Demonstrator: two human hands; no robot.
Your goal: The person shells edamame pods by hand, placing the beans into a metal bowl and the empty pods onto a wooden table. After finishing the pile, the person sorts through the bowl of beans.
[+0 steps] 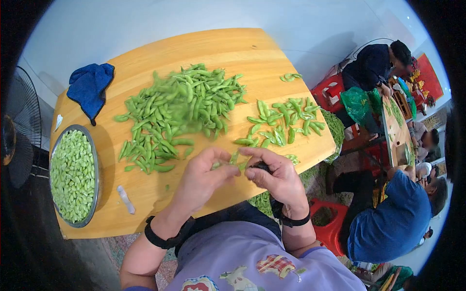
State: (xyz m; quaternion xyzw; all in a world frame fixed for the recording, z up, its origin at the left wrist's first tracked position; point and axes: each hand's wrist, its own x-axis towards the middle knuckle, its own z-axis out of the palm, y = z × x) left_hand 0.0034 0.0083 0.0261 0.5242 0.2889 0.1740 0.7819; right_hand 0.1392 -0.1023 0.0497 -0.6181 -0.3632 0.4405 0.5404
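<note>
My left hand (206,174) and my right hand (279,179) meet over the table's front edge, fingertips pinched around a green edamame pod (235,158). A pale green bit shows by the left fingers. Against the right hand's fingers sits a small black thing (260,166) whose kind I cannot make out. Just beyond the hands lies a big heap of whole edamame pods (194,102). To its right, flatter pods that look opened (281,121) are scattered. A metal bowl (97,179) at the left is full of shelled beans (73,179).
The wooden table (242,43) also bears a blue cloth (91,89) and a whitish strip (125,199). A fan (22,126) stands left. On the right are a red stool (327,223), a person in a blue shirt (388,218) and other people at another table.
</note>
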